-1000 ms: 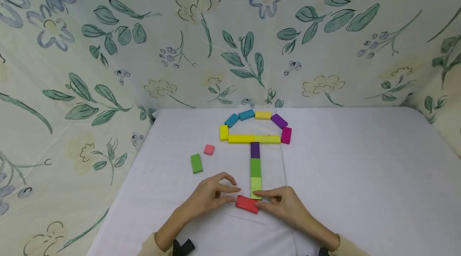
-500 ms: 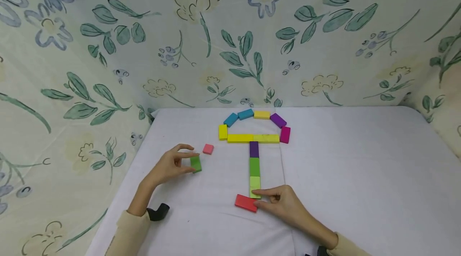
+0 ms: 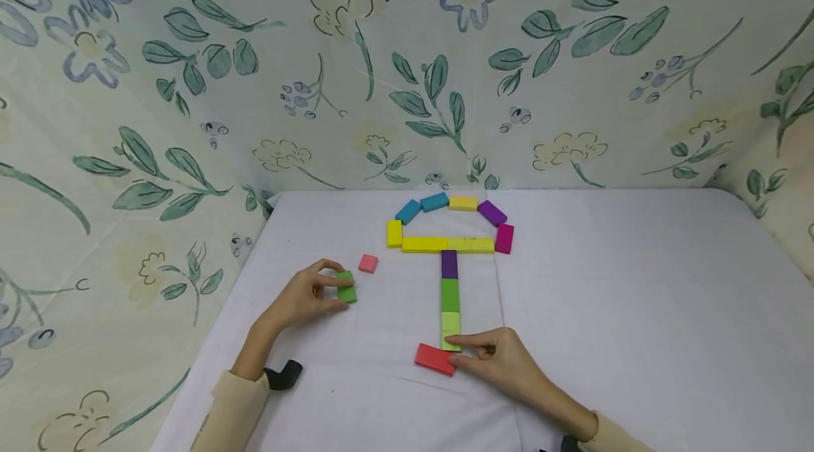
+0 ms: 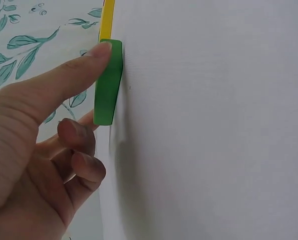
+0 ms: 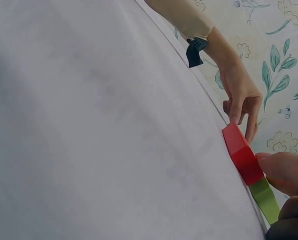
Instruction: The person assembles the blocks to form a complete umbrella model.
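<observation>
My left hand (image 3: 305, 296) pinches a green block (image 3: 347, 293) at the left of the table between thumb and fingers. In the left wrist view the thumb lies on the near side of this block (image 4: 109, 90); the index fingertip is hidden behind it. My right hand (image 3: 499, 360) has its thumb against the right end of a slanted red block (image 3: 432, 359) and its index fingertip over a lime green block (image 3: 450, 321). From the right wrist, the red block (image 5: 242, 155) meets the lime one (image 5: 264, 200), the thumb at their joint.
A small pink block (image 3: 368, 263) lies just beyond my left hand. Above the lime block run a green block (image 3: 449, 294) and a dark purple one (image 3: 449, 264), up to a yellow bar (image 3: 425, 245). Several coloured blocks curve above that bar. A floral cloth (image 3: 407, 49) backs the table.
My left hand has left the red block's left side, moved up and left, and taken hold of the green block. My right hand has stayed at the red and lime blocks.
</observation>
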A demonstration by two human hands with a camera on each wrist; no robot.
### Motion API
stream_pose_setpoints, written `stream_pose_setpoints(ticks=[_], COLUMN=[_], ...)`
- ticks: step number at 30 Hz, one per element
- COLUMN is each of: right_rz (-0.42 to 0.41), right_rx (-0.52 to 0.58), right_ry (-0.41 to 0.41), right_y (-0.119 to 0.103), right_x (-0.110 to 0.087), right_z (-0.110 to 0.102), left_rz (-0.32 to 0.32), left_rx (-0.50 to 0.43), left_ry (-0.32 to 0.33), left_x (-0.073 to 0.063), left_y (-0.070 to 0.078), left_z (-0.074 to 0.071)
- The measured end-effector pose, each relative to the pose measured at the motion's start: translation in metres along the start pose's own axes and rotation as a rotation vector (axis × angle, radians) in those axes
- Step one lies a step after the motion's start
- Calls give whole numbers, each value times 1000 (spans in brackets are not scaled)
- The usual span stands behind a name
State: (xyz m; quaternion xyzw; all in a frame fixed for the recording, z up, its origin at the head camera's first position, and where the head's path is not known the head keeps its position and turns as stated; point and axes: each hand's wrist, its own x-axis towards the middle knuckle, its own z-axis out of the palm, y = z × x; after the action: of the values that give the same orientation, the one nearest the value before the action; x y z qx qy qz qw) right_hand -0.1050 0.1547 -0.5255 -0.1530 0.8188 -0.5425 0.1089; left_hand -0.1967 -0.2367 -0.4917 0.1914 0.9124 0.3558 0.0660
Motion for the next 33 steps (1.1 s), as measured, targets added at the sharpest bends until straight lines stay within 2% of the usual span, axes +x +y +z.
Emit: stream_pose_setpoints(ticks=[5,8,11,16,19,23,28,33], right_rz=[1,0,1,5,5,2,4,10], right_rx=[8,8,6,5,-2,-13,-16,-9], right_ry=[-1,-5,-9,-4,1,2,-1,-9], right_y=[0,0,-1,-2,-2,-1,-2,-2], right_x=[0,0,0,0,0,0,1,1], right_z=[0,0,0,0,0,0,0,-1], left_rz=[9,48,91,143,143,114,80,96], left_rx=[-33,-65,-75,-33,0,51,84,89], left_ry=[32,31,22,20,6,-14,-47,-54], left_x=[-3,-8,-12,-16,-18,-20,-23,-24], left_y=[3,9,23,50,65,78,86,91], left_z=[6,12,18,36,48,63,75,81])
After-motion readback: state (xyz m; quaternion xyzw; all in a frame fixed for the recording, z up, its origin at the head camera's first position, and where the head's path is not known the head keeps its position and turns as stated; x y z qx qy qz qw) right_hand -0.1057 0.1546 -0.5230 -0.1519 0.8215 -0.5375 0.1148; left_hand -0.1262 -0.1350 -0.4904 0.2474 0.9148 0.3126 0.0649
